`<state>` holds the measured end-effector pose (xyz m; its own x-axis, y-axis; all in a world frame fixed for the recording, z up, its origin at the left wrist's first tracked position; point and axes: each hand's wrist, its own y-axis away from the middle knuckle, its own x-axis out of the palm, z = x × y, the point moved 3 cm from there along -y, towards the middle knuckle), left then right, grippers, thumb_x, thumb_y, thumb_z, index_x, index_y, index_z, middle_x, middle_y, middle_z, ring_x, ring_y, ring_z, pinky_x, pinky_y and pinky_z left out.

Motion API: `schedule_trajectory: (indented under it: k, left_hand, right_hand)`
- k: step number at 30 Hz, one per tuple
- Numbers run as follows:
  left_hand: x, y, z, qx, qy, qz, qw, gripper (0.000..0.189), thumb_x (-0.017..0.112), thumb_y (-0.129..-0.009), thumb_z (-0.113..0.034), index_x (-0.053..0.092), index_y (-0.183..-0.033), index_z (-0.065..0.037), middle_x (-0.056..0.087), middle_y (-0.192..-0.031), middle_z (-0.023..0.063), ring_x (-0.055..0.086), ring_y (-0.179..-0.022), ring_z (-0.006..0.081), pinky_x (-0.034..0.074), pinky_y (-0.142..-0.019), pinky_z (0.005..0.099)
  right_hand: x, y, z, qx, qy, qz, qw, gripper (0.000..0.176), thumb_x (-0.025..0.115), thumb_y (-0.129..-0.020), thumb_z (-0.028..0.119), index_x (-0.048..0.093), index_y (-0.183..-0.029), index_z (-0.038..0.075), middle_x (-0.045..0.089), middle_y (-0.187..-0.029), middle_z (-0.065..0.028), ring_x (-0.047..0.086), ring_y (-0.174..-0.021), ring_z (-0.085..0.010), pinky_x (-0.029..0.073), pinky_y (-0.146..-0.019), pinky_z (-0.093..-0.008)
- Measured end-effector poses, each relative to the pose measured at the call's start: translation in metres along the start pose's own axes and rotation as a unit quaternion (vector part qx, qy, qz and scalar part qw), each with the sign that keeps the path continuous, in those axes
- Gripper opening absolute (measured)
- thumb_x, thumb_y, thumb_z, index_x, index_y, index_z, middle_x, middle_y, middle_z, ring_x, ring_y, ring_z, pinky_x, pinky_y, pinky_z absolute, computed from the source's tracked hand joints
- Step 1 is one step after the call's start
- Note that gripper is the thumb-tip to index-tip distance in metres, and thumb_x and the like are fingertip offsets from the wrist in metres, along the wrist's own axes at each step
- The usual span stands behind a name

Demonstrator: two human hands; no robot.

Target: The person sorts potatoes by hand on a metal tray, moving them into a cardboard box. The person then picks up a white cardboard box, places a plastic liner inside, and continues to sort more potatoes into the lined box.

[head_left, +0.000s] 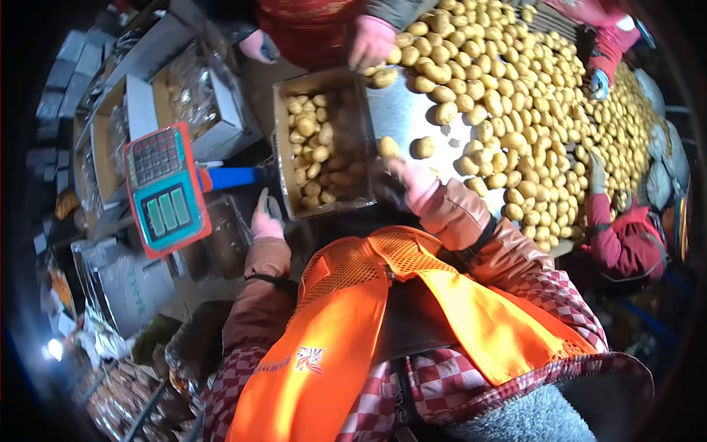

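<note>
A cardboard box point(283, 147) holding potatoes point(313, 153) sits in front of me, its right part in shadow. My left hand point(267, 217), in a pink and grey glove, is just off the box's near left corner. Its fingers are stretched out and it holds nothing. My right hand point(412, 184), gloved the same way, is by the box's near right side. Its fingers point left, apart from each other, and their dark tips partly blend into the shadow. A single potato point(389, 147) lies right beside these fingers on the metal table point(401, 110).
A large heap of potatoes point(515, 110) covers the table to the right. At left stand a scale display point(168, 188) and open cartons with plastic bags point(193, 88). Across from me is a person's gloved hand point(372, 40); other workers' hands point(600, 85) reach in at right.
</note>
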<state>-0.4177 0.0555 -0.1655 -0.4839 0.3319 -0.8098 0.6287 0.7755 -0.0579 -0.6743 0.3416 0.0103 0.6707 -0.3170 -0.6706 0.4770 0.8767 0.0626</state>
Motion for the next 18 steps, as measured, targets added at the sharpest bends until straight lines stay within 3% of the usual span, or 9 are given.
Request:
schedule_trajectory:
  k: [1,2,7,9,12,13,14,16,18]
  left_hand:
    - [0.011,0.001,0.029,-0.095,0.192,0.029,0.976,0.036,0.059,-0.095,-0.004,0.062,-0.130,-0.011,0.064,-0.098,0.0029,0.062,-0.088,0.0089,0.051,-0.077,0.0177]
    - [0.022,0.005,0.059,-0.196,0.369,0.020,0.908,0.036,0.057,-0.096,-0.003,0.061,-0.131,-0.011,0.063,-0.105,0.0042,0.063,-0.092,0.0103,0.052,-0.079,0.0160]
    - [0.012,0.004,0.063,-0.512,0.629,-0.111,0.575,0.028,0.057,-0.097,-0.007,0.066,-0.124,-0.009,0.058,-0.114,0.0031,0.059,-0.102,0.0082,0.052,-0.084,0.0158]
    - [0.018,0.008,0.084,-0.296,0.441,0.037,0.846,0.026,0.062,-0.095,-0.012,0.067,-0.120,-0.007,0.058,-0.114,0.0039,0.059,-0.103,0.0096,0.052,-0.085,0.0170]
    - [0.027,-0.003,0.048,-0.344,0.448,0.014,0.825,0.032,0.060,-0.097,-0.013,0.061,-0.128,-0.007,0.057,-0.117,0.0066,0.059,-0.103,0.0118,0.052,-0.085,0.0180]
    - [0.056,-0.005,0.073,-0.317,0.537,0.013,0.781,0.034,0.059,-0.098,-0.014,0.060,-0.131,-0.007,0.056,-0.118,0.0074,0.059,-0.103,0.0121,0.052,-0.085,0.0180]
    - [0.032,-0.009,0.023,-0.453,0.600,-0.055,0.657,0.033,0.056,-0.098,-0.014,0.058,-0.131,-0.006,0.056,-0.118,0.0080,0.060,-0.104,0.0137,0.053,-0.087,0.0190]
    - [0.049,-0.006,0.044,-0.372,0.548,-0.008,0.749,0.031,0.055,-0.098,-0.011,0.058,-0.128,-0.002,0.056,-0.120,0.0088,0.061,-0.107,0.0171,0.053,-0.091,0.0218]
    - [0.055,-0.007,0.047,-0.395,0.565,-0.026,0.724,0.031,0.054,-0.099,-0.011,0.058,-0.128,-0.002,0.056,-0.123,0.0102,0.060,-0.110,0.0184,0.053,-0.094,0.0230]
  right_hand:
    - [0.004,0.016,-0.005,0.051,0.025,0.114,0.992,0.026,0.073,-0.081,0.008,0.068,-0.107,0.008,0.069,-0.098,-0.0157,0.068,-0.089,-0.0340,0.055,-0.077,-0.0383]
    - [0.007,0.038,-0.017,0.050,-0.003,0.070,0.996,0.022,0.071,-0.082,0.007,0.069,-0.104,0.008,0.069,-0.088,-0.0124,0.067,-0.080,-0.0303,0.055,-0.072,-0.0360]
    - [-0.007,0.111,-0.062,0.215,-0.139,-0.028,0.966,0.020,0.067,-0.087,0.007,0.071,-0.106,0.011,0.068,-0.082,-0.0074,0.065,-0.073,-0.0180,0.053,-0.066,-0.0325]
    - [-0.006,0.113,-0.066,0.165,-0.102,-0.073,0.978,0.020,0.066,-0.087,0.005,0.071,-0.106,0.009,0.067,-0.080,-0.0048,0.063,-0.073,-0.0136,0.052,-0.067,-0.0296]
    - [-0.001,0.096,-0.051,0.215,-0.204,-0.001,0.955,0.023,0.066,-0.089,0.006,0.069,-0.112,0.007,0.068,-0.085,-0.0061,0.063,-0.077,-0.0139,0.052,-0.074,-0.0286]
    - [0.003,0.087,-0.049,0.175,-0.195,0.016,0.965,0.024,0.066,-0.090,0.007,0.068,-0.113,0.007,0.068,-0.088,-0.0066,0.063,-0.080,-0.0138,0.052,-0.075,-0.0284]
    - [0.008,0.079,-0.047,0.139,-0.185,0.032,0.972,0.024,0.066,-0.090,0.008,0.067,-0.115,0.007,0.069,-0.091,-0.0070,0.063,-0.083,-0.0136,0.052,-0.077,-0.0282]
    - [0.015,0.060,-0.034,0.132,-0.159,0.083,0.975,0.029,0.066,-0.092,0.011,0.064,-0.120,0.005,0.069,-0.101,-0.0093,0.064,-0.092,-0.0156,0.053,-0.084,-0.0286]
    - [0.030,0.048,-0.028,0.167,-0.252,0.089,0.949,0.030,0.067,-0.092,0.012,0.063,-0.121,0.003,0.069,-0.103,-0.0099,0.065,-0.094,-0.0172,0.052,-0.085,-0.0294]
